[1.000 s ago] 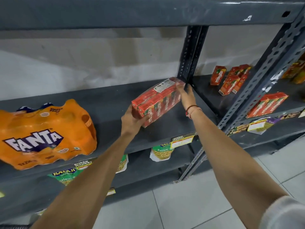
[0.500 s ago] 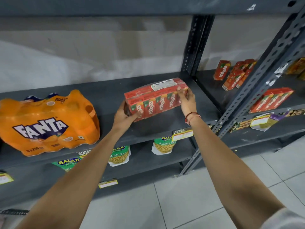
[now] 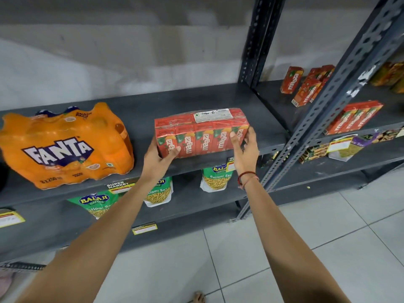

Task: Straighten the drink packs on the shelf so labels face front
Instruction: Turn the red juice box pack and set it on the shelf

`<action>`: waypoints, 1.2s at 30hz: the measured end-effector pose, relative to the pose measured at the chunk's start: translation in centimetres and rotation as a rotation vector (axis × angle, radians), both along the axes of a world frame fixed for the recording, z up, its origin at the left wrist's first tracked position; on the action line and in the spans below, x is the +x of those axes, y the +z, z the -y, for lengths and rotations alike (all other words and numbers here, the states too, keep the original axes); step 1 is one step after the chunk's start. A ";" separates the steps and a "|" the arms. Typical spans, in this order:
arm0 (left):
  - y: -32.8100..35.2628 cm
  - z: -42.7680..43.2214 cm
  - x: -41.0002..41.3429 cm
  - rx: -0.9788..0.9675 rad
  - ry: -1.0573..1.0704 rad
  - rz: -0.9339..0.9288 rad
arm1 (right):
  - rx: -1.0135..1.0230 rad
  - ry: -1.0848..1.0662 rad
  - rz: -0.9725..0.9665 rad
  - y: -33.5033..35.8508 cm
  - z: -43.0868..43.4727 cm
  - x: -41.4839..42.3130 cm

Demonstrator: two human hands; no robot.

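Note:
A red shrink-wrapped Maaza drink pack (image 3: 202, 133) rests on the grey shelf (image 3: 140, 106), its row of labels turned toward me. My left hand (image 3: 158, 157) grips its lower left corner, thumb on the front face. My right hand (image 3: 244, 149) holds its right end, fingers on the front and side. An orange Fanta bottle pack (image 3: 65, 145) lies to the left on the same shelf, logo facing out.
A dark upright post (image 3: 260, 40) stands behind the pack's right end. On the neighbouring shelf are loose Maaza cartons (image 3: 306, 86) and another Maaza pack (image 3: 354, 118). Balaji snack bags (image 3: 215, 178) hang on the shelf below. White tiled floor lies underneath.
Both hands turned the Maaza pack from an angled, raised pose to square with the shelf front and brought it down and left onto the shelf. The Fanta pack stayed put.

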State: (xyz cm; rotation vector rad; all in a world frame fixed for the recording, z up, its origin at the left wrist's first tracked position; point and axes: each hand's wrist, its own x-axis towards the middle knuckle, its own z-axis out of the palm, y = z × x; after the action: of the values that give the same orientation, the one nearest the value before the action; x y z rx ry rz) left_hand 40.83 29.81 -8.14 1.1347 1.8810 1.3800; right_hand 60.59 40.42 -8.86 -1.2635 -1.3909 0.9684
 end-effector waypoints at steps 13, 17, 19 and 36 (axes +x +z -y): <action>-1.7 1.2 4.4 0.000 0.137 -0.106 | -0.116 -0.032 -0.119 1.6 -0.7 -0.9; -1.3 0.3 5.4 0.014 0.122 -0.110 | -0.101 -0.003 -0.122 1.8 -1.7 0.6; -1.0 -0.2 6.0 0.013 0.104 -0.116 | -0.102 0.001 -0.113 2.0 -2.2 1.4; -1.0 -3.6 9.7 -0.052 0.033 -0.192 | -0.115 -0.070 -0.047 2.8 -4.2 6.0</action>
State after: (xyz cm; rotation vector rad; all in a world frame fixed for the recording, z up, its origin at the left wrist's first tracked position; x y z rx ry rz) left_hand 50.49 33.39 -9.15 1.2535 2.0660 1.2698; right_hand 66.57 44.60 -6.10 -1.3568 -1.2617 1.0349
